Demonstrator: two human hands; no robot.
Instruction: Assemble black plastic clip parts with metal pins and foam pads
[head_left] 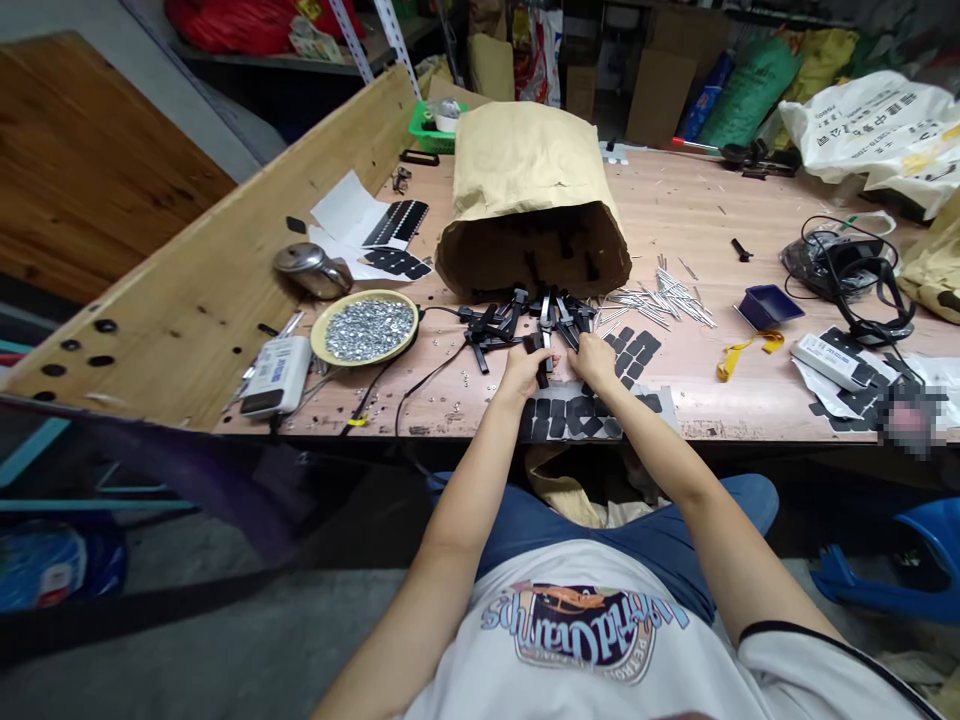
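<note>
A person wore a white short-sleeved T-shirt, its right sleeve edged with black trim. The chest print paired light-blue lettering with a dark badge, an orange motif at one edge and small capitals along another. Blue trousers covered the legs; hands and forearms were bare.

The head-worn camera looks forward and down past the wearer's shirt onto the nearby workbench.
</note>
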